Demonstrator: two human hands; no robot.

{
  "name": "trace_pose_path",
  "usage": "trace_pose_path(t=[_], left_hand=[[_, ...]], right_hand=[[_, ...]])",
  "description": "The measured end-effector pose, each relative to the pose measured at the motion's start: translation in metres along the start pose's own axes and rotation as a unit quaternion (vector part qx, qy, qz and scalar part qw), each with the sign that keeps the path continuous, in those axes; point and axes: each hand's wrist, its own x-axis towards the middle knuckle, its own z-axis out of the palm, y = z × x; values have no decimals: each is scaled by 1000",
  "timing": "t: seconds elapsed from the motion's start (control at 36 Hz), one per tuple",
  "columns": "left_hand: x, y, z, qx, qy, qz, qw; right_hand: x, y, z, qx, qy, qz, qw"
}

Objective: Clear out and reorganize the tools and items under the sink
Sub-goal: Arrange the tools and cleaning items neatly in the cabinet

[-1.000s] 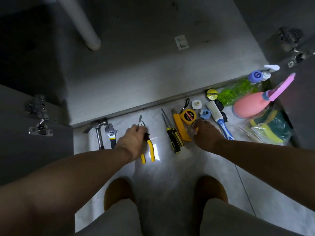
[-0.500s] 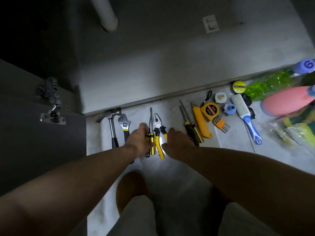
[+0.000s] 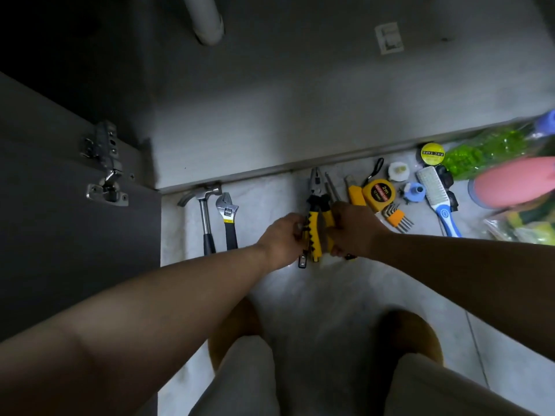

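We're down at a home's under-sink cupboard: a white plastic drain pipe [image 3: 207, 22] drops into the open grey cabinet [image 3: 300, 100], a steel hinge [image 3: 105, 175] sits on its door, and on the pale tiled floor [image 3: 330, 295] lie a clear bottle of green liquid [image 3: 480, 151], a blue-handled scrub brush [image 3: 438, 196] and a steel claw hammer [image 3: 204, 211].

The pale tiled floor [image 3: 330, 295] carried a row of tools along the cabinet's lower edge. A hammer [image 3: 205, 217] and an adjustable wrench [image 3: 227, 216] lay side by side at the left. Well apart to their right came yellow-handled pliers [image 3: 315, 211], screwdriver shafts [image 3: 332, 187], a yellow utility knife [image 3: 356, 195], a tape measure [image 3: 379, 191] and a set of hex keys [image 3: 398, 216]. Farther right lay a white cap [image 3: 398, 171], a small blue fitting [image 3: 414, 192], a blue-handled brush [image 3: 437, 196], a round yellow tin [image 3: 432, 153], a green bottle [image 3: 486, 148], a pink bottle [image 3: 516, 181] and a blurred bag of sponges [image 3: 522, 226].
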Motion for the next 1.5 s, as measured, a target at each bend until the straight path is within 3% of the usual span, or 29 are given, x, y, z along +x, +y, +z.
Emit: trace_pose_path(t=[0.08, 0.14, 0.22, 0.28, 0.39, 0.47, 0.53, 0.67, 0.72, 0.78, 0.89, 1.08, 1.33, 1.42, 1.5], left_hand=[[-7, 1, -9, -53, 39, -23, 998], [-15, 2, -20, -151, 62, -51, 985], [-28, -1, -37, -279, 13, -93, 956], [-35, -8, -41, -262, 2, -83, 961], [-40, -29, -47, -276, 57, -97, 954], [-41, -45, -54, -272, 68, -130, 951], [-41, -51, -55, -267, 81, -148, 949], [-37, -52, -50, -174, 98, -167, 966], [-37, -52, -49, -21, 126, -149, 981], [-38, -52, -49, 119, 149, -136, 972], [-35, -48, -43, 215, 149, -143, 954], [-23, -39, -40, 195, 117, -201, 953], [-30, -29, -40, 195, 125, -214, 949], [-34, -17, -41, 273, 123, -168, 939], [-32, 1, -37, 316, 66, -62, 944]], right_hand=[[0, -12, 1, -18, -10, -7, 1000], [0, -25, 7, -49, -12, -18, 999], [3, -45, 25, -76, -9, -34, 997], [4, -57, 38, -78, -8, -42, 996], [3, -66, 63, -18, -18, -65, 998], [-3, -59, 68, -127, 1, -107, 986], [-6, -47, 70, -249, 11, -157, 956], [-8, -22, 77, -362, -19, -183, 914], [-7, -18, 83, -376, -13, -201, 904], [-7, -18, 90, -387, -9, -207, 898], [-9, -21, 97, -380, 6, -185, 906], [-8, -20, 96, -301, -7, -164, 939], [-24, -14, 57, -197, 0, -177, 964], [-36, 0, 40, -175, 21, -183, 967], [-47, 27, 20, -166, 32, -157, 973]])
